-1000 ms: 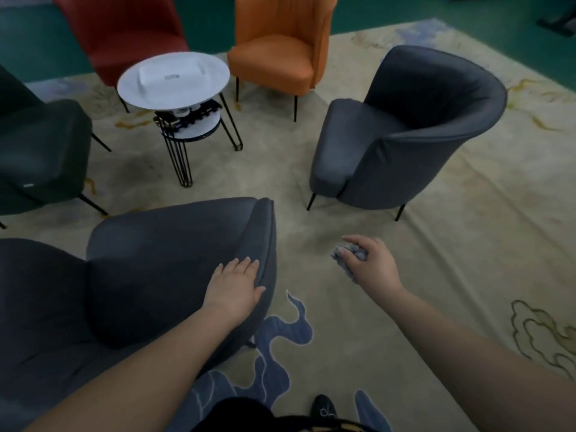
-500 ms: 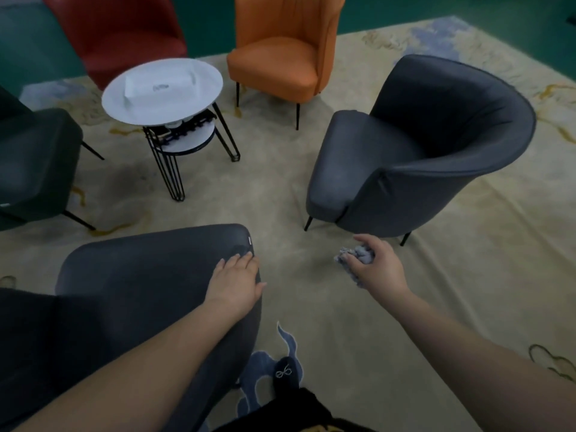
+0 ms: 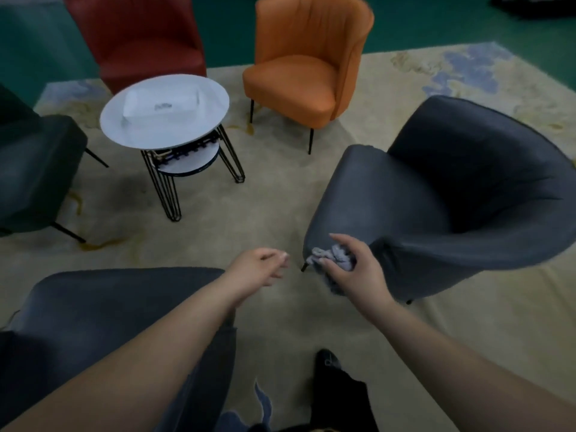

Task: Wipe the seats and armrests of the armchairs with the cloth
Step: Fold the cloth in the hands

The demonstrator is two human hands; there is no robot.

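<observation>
The cloth [image 3: 335, 258] is mostly hidden inside the right hand [image 3: 350, 272], the dark green chair [image 3: 34, 169] is cut off at the left edge, and the items under the tabletop [image 3: 165, 110] are too small to tell.

The cloth [image 3: 335, 258] was pale grey. Two armchairs were dark grey, one at right [image 3: 452, 194] and one at lower left [image 3: 93, 310]. A third chair [image 3: 308, 57] was orange, a fourth [image 3: 137, 35] red, and a fifth [image 3: 34, 169] at the left edge very dark green. The round tabletop [image 3: 165, 112] was white on black wire legs. The rug [image 3: 274, 207] was beige with blue cloud shapes and yellow lines; the floor [image 3: 436, 23] beyond was green.
</observation>
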